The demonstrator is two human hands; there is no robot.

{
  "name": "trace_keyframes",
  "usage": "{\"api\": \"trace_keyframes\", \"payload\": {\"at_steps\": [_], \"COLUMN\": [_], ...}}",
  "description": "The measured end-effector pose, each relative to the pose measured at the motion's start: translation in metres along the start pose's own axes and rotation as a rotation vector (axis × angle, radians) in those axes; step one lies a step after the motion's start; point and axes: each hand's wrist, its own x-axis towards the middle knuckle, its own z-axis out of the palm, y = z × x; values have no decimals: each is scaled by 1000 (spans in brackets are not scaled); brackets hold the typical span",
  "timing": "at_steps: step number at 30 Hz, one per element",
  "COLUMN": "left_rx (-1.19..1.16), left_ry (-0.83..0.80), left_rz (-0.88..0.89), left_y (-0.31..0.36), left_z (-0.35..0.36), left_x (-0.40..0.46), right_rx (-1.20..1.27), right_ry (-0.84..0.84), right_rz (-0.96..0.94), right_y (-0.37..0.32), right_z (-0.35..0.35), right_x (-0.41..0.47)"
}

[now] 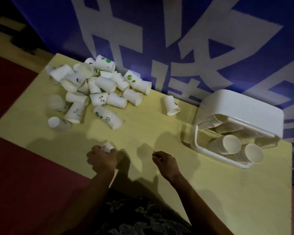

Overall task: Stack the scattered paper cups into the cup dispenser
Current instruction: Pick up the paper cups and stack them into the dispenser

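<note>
Left hand (103, 158) grips one paper cup (107, 147) low over the tabletop (210, 192) — likely for stacking. Right hand (165, 161) loosely curled, empty. Cup pile (98, 89) sits far left; dispenser (236, 126) right.

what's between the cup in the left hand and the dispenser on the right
Little on the table: the stretch between the held cup and the dispenser is bare. The right hand hovers beside that path, and the lone cup lies farther back.
</note>
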Motion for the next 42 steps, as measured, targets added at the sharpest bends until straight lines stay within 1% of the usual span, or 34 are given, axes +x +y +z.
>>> {"api": "trace_keyframes", "payload": {"at_steps": [2, 3, 5, 6, 8, 12, 14, 19, 23, 25, 27, 29, 32, 37, 42], "left_rx": [25, 4, -1, -2, -92, -375, -395, -291, -242, -202, -143, -67, 11, 74, 23], "left_ry": [-22, -78, -291, -370, -410, -425, -421, -426, -415, -390, -341, -298, -315, -317, -336], "left_rz": [-201, -255, -258, -254, -302, -318, -281, -1, 206, 336, 476, 626, 793, 1048, 1254], "left_y": [-13, -20, -32, -36, -40, -31, -25, -8, 7, 15, 24, 34, 56, 96, 126], "left_z": [-8, -9, -9, -9, -9, -17, -27, -57, -75, -83, -88, -90, -88, -74, -54], "left_x": [20, 31, 50, 59, 76, 106, 118, 142, 150, 149, 145, 140, 125, 83, 26], "right_rx": [31, 38, 48, 54, 67, 158, 251, 489, 559, 505, 388, 250, 105, -11, -95], "right_ry": [-43, -62, -90, -96, -95, -56, -21, 80, 154, 229, 315, 387, 499, 667, 812], "right_rz": [37, 51, 76, 91, 118, 175, 226, 352, 367, 337, 267, 159, 8, -149, -213], "right_y": [-16, -24, -38, -44, -57, -85, -99, -134, -151, -156, -158, -156, -149, -125, -93], "right_z": [24, 35, 55, 63, 76, 95, 105, 131, 137, 134, 126, 112, 86, 37, -7], "right_x": [8, 12, 21, 25, 35, 60, 76, 118, 138, 140, 135, 125, 104, 63, 28]}}
